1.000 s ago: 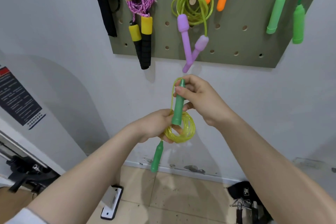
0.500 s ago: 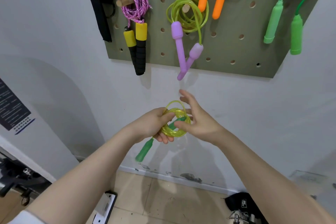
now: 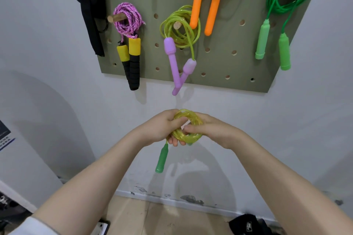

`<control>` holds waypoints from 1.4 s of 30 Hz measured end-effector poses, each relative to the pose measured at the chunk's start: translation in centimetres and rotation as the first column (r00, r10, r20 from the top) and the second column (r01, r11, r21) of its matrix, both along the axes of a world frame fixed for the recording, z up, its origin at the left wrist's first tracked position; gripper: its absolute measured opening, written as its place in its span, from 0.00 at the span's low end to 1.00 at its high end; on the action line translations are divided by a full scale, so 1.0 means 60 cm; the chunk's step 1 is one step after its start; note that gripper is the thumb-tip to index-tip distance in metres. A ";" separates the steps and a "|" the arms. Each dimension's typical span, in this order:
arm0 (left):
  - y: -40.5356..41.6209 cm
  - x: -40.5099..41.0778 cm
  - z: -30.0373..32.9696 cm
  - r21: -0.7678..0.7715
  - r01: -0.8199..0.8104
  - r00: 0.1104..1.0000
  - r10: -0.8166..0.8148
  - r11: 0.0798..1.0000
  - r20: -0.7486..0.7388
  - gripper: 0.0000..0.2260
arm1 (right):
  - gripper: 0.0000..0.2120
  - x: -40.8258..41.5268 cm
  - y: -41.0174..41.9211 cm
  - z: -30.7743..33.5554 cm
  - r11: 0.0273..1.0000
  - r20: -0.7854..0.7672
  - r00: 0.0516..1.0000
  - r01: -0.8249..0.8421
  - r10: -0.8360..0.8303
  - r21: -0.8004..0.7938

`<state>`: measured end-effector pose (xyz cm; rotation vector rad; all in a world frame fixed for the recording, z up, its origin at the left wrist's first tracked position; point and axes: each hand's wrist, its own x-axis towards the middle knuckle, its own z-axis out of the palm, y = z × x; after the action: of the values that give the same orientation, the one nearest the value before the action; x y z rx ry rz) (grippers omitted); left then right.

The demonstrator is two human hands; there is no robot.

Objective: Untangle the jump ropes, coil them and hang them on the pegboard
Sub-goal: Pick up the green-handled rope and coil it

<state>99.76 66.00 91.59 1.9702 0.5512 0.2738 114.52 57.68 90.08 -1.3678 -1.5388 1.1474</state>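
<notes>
Both hands meet in front of the wall, below the pegboard (image 3: 225,63). The left hand (image 3: 162,129) curls its fingers round the 9 o'clock side of the yellow rope coil (image 3: 188,127); the right hand (image 3: 210,129) pinches the 3 o'clock side, thumb tucked toward the centre hole. Judgement: gripping from both sides keeps the loops stacked so the coil cannot spring open before hanging.

The coil's open face looks roughly toward the wearer, tilted a little. One green handle (image 3: 162,158) hangs free under the left hand, long axis near vertical, its free end toward 6 o'clock, leaning slightly to 7. The second handle is hidden behind the coil and hands; cannot tell its direction.

Pegboard sits at 12 o'clock from the coil, other ropes already hung there.
</notes>
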 end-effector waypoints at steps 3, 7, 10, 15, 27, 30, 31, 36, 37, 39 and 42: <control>0.004 0.013 0.026 0.041 -0.047 0.996 0.043 0.998 0.081 0.13 | 0.18 0.018 -0.004 0.024 0.994 -0.164 0.982 0.103 -0.097 0.032; 0.003 0.030 0.062 0.106 -0.042 0.994 0.031 0.993 0.102 0.14 | 0.37 0.014 0.012 0.048 0.978 -0.180 0.962 0.206 -0.204 -0.004; 0.000 0.028 0.088 0.054 -0.024 0.989 0.016 0.998 0.148 0.12 | 0.37 0.002 0.016 0.062 0.919 -0.286 0.889 0.389 -0.357 0.063; -0.016 0.014 0.121 0.035 0.043 0.993 -0.046 0.998 0.106 0.10 | 0.34 -0.007 0.022 0.072 0.801 -0.142 0.800 0.595 -0.583 0.065; 0.002 -0.063 0.282 0.555 -0.054 0.997 0.015 0.830 0.073 0.03 | 0.10 -0.112 -0.003 0.261 0.795 -0.033 0.868 0.468 -0.495 0.386; 0.013 -0.104 0.316 0.496 -0.053 0.993 -0.006 0.867 0.117 0.03 | 0.10 -0.137 -0.003 0.296 0.800 -0.046 0.893 0.422 -0.447 0.427; 0.018 -0.117 0.325 0.475 -0.050 0.992 -0.013 0.879 0.129 0.03 | 0.11 -0.144 -0.003 0.307 0.812 -0.051 0.906 0.401 -0.421 0.425; 0.047 -0.166 0.357 0.386 -0.091 0.961 -0.022 0.918 0.277 0.08 | 0.09 -0.172 0.018 0.358 0.863 0.006 0.950 0.280 -0.311 0.420; 0.053 -0.170 0.363 0.360 -0.115 0.946 -0.008 0.926 0.323 0.07 | 0.09 -0.176 0.025 0.371 0.851 0.012 0.947 0.283 -0.321 0.443; 0.069 -0.170 0.374 0.295 -0.161 0.909 0.025 0.942 0.415 0.05 | 0.09 -0.179 0.041 0.398 0.808 0.011 0.936 0.297 -0.351 0.509; 0.100 -0.153 0.394 0.226 -0.200 0.828 0.041 0.953 0.560 0.08 | 0.08 -0.167 0.078 0.428 0.724 -0.060 0.929 0.324 -0.365 0.609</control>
<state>90.56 71.99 115.25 1.9930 0.2651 1.0149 104.50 62.36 115.75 -1.1650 -1.4359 0.3147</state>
